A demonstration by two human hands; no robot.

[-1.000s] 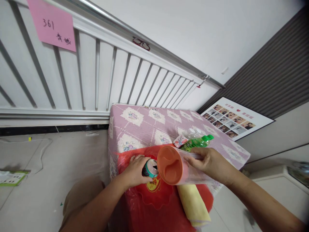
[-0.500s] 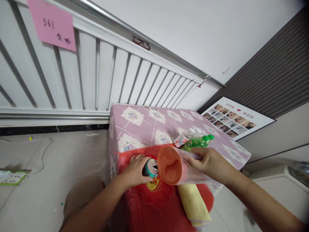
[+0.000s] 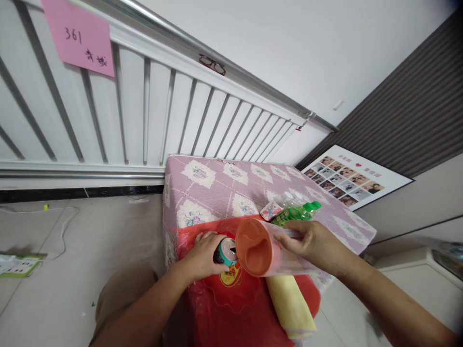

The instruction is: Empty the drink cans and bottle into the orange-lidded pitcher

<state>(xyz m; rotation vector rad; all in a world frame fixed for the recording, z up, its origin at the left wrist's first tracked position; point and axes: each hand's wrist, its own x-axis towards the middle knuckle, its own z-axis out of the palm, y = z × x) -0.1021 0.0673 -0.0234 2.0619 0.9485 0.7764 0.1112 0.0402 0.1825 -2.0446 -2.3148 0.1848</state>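
Observation:
My left hand point(image 3: 202, 255) is closed around a drink can point(image 3: 227, 250) with a teal and dark side; its opened top faces up. In my right hand point(image 3: 313, 243) is the handle of a clear plastic pitcher point(image 3: 291, 262), tipped on its side. The pitcher's orange lid point(image 3: 255, 248) points left, its edge right beside the can's mouth. Whether any liquid flows between them I cannot tell. Under the can lies a red scalloped tray point(image 3: 237, 301) with a yellow print. A rolled yellow cloth point(image 3: 291, 306) rests to the right of the tray, below the pitcher.
Red plastic sheeting point(image 3: 213, 318) covers the near part of a table with a purple floral tablecloth point(image 3: 249, 176). Green-capped bottles point(image 3: 294, 213) and a small pink packet point(image 3: 270, 210) lie behind the pitcher. A white radiator point(image 3: 188, 111) runs along the wall.

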